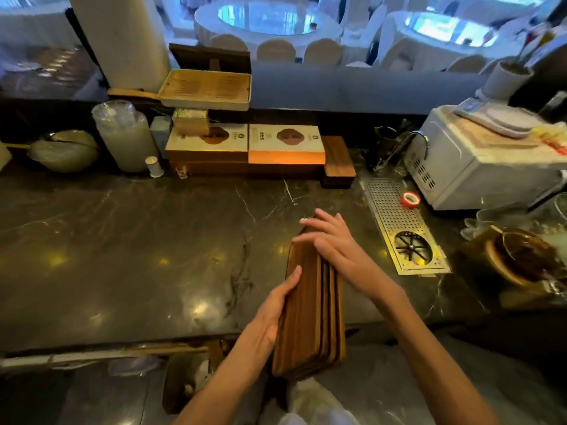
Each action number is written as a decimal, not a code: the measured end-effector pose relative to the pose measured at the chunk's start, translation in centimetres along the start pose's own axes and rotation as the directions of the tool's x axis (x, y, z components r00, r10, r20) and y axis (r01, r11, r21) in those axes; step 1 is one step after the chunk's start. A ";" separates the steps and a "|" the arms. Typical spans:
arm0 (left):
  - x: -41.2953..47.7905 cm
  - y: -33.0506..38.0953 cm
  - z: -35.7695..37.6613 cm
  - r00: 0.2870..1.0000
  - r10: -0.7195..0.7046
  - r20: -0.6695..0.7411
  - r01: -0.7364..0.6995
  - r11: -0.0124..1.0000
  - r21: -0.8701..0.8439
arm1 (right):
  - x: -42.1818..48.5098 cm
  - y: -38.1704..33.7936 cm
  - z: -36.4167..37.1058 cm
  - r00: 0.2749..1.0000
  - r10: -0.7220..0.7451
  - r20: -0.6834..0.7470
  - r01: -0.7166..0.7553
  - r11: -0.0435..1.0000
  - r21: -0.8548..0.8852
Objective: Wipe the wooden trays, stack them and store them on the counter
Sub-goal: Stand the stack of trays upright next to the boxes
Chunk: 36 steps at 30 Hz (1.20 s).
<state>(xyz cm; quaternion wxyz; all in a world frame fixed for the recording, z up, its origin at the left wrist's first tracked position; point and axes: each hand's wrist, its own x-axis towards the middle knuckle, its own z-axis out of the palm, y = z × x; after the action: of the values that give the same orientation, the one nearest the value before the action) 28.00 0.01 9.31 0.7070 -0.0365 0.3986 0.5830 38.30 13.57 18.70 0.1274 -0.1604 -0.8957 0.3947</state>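
A stack of long, brown wooden trays [310,311] stood tipped up on its side at the near edge of the dark, shiny stone tabletop [138,240]. The near end of the stack hung out past the edge, toward the person.

The left hand [276,314] held the stack from the left, with the palm flat on the top tray's wide face and the thumb lying along it. The right hand [328,237] rested on the far end of the stack, its fingers spread wide and flat, pressing rather than curling around (so the stack was squeezed between the two hands).

At the back of the tabletop sat two flat boxes with orange sides [245,148], next to each other. Just right of them lay a small, dark wooden block [337,157]. A pale bamboo tray with slots [205,87] sat higher up behind the boxes. To the right, a silver metal drain plate with little holes [399,222] was set into the tabletop, with a small red roll of tape [411,199] on it. A white machine [466,167] stood just beyond that.
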 end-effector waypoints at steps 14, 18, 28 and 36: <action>14.7 8.9 9.2 0.956 0.249 -0.154 -0.205 0.944 0.258 | 2.7 14.0 -6.5 0.885 0.461 0.065 -0.420 0.732 0.536; 20.8 12.1 13.1 0.907 0.377 -0.187 -0.268 0.860 0.434 | 5.7 18.0 -10.1 0.843 0.538 0.008 -0.455 0.705 0.544; 35.1 23.3 20.1 0.908 0.385 -0.164 -0.276 0.845 0.457 | 20.1 31.2 -18.6 0.774 0.619 -0.133 -0.427 0.666 0.612; 40.2 22.7 16.6 0.771 0.354 -0.529 -0.029 0.849 0.527 | 30.6 40.9 -16.8 0.753 0.645 -0.130 -0.466 0.661 0.588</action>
<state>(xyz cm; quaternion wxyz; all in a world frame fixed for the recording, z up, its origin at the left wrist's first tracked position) 17.36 47.77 5.61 0.4603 0.0008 0.7400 0.4904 23.88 62.62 2.25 0.1841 -0.4524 -0.6248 0.6091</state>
